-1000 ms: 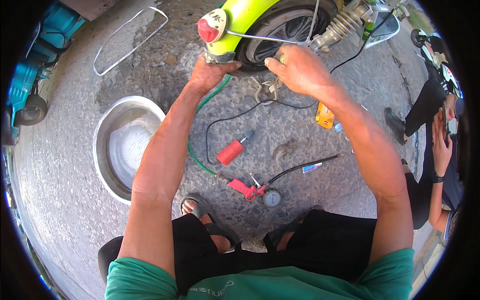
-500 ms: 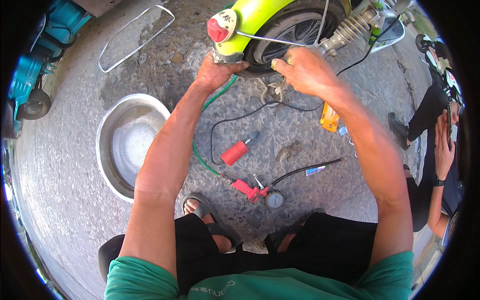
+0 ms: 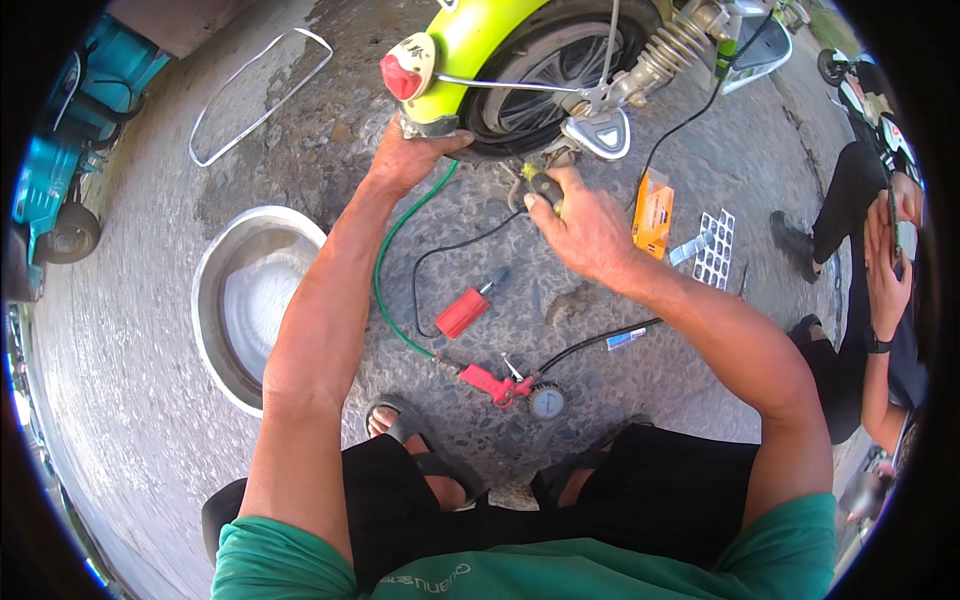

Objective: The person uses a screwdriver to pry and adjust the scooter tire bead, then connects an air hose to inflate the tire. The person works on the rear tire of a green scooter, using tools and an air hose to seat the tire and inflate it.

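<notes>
Your left hand (image 3: 412, 160) clasps the fender's (image 3: 505, 32) end, your right hand (image 3: 592, 228) grips a tool (image 3: 546, 188) just beside the tyre (image 3: 508, 150), under the fender, its seating unclear, while the air gun (image 3: 488, 383) lies unheld on the ground (image 3: 580, 340).

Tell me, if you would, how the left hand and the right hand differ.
The left hand touches the lower end of the yellow-green fender; the right hand is farther right, off it. The left hand points its thumb toward the tyre; the right hand curls around a dark-and-yellow handle. Both are bare.
</notes>
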`<state>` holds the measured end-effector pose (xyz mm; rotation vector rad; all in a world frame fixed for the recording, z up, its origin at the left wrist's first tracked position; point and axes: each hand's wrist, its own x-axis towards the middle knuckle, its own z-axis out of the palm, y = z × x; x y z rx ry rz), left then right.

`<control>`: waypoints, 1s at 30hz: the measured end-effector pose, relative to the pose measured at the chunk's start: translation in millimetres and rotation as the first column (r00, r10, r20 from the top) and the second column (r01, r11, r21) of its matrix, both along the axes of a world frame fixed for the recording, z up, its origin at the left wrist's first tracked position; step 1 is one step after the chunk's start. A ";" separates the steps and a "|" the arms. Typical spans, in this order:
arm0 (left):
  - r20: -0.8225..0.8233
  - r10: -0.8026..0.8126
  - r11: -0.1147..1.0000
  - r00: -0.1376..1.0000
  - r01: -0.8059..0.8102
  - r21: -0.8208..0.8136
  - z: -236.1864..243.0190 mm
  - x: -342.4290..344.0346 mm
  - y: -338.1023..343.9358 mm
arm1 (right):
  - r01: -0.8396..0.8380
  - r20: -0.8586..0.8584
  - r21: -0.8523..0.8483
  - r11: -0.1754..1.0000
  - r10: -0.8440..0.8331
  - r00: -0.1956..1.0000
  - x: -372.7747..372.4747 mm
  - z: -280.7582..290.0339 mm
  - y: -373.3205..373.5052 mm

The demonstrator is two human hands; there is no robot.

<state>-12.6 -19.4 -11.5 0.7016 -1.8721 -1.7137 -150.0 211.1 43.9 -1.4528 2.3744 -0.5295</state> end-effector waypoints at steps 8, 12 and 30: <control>0.049 0.025 0.999 0.998 -0.023 -0.038 9.6 0.3 1.9 | 0.111 0.147 -0.107 0.988 -0.095 0.985 6.3 -48.7 35.4; 0.011 0.008 1.000 1.000 -0.009 0.018 8.9 0.3 1.0 | 0.154 0.217 -0.005 0.988 -0.149 0.965 13.0 -65.6 43.4; -0.050 -0.001 0.997 0.999 -0.003 -0.076 -7.9 -1.5 -11.4 | 0.176 0.256 0.075 0.982 -0.190 0.948 47.0 -137.7 29.2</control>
